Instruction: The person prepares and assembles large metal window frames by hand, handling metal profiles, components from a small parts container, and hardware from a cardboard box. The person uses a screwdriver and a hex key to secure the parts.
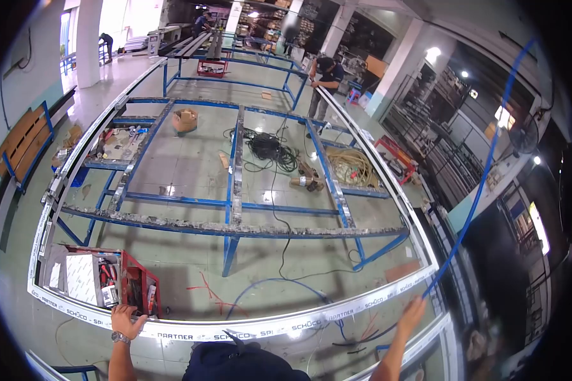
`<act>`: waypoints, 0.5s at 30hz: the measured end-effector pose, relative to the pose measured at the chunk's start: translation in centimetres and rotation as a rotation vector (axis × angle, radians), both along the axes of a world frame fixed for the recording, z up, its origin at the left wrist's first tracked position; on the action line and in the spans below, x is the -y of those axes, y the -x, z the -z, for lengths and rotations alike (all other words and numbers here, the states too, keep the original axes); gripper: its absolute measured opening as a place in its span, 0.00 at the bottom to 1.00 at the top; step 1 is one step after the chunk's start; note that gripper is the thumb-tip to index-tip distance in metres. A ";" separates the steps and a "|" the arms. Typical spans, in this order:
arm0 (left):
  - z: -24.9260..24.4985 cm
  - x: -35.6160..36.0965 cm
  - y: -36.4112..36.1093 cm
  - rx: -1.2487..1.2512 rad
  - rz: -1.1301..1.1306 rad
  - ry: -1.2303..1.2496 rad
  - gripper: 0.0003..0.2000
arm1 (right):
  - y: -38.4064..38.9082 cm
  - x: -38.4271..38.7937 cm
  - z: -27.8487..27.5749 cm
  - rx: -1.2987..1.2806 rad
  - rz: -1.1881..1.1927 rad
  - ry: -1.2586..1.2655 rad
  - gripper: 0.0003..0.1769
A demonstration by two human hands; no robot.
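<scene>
A large white aluminium frame (235, 333) with printed protective film lies on blue trestles, its near bar crossing right in front of me. My left hand (127, 322), a metal watch on its wrist, has its fingers closed over the near bar at the left. Further right, my right hand (412, 315) reaches out by the near right corner and is slightly blurred. A blue hose (467, 222) slants down from the upper right to its fingertips; I cannot tell whether the fingers grip it.
Blue trestles (229, 254) stand inside the frame. A red tool cart (143, 273) sits below left. Black cable (267, 147) and a coiled yellow hose (353, 168) lie beyond. At the far right corner, another person (327, 73) handles the frame. A wooden bench (22, 143) lines the left wall.
</scene>
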State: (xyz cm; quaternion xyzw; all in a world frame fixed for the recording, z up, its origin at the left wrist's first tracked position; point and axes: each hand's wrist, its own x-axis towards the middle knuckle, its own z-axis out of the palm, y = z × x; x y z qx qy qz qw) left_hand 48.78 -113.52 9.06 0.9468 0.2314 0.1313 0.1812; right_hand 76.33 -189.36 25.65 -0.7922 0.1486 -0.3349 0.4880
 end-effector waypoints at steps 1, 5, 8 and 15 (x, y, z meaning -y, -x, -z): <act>0.1 0.0 -0.1 -0.012 0.001 0.008 0.26 | 0.5 -1.2 -3.7 0.040 0.020 0.069 0.17; 0.8 -0.2 0.0 -0.069 -0.001 -0.029 0.25 | 2.1 -2.3 -8.2 0.100 0.038 0.212 0.16; 0.5 0.0 -0.5 -0.127 -0.004 0.001 0.25 | 2.9 0.0 2.3 0.013 0.230 0.480 0.19; 0.1 -0.1 -0.4 -0.163 -0.020 0.015 0.25 | 11.8 -6.8 20.2 -0.212 0.029 0.129 0.19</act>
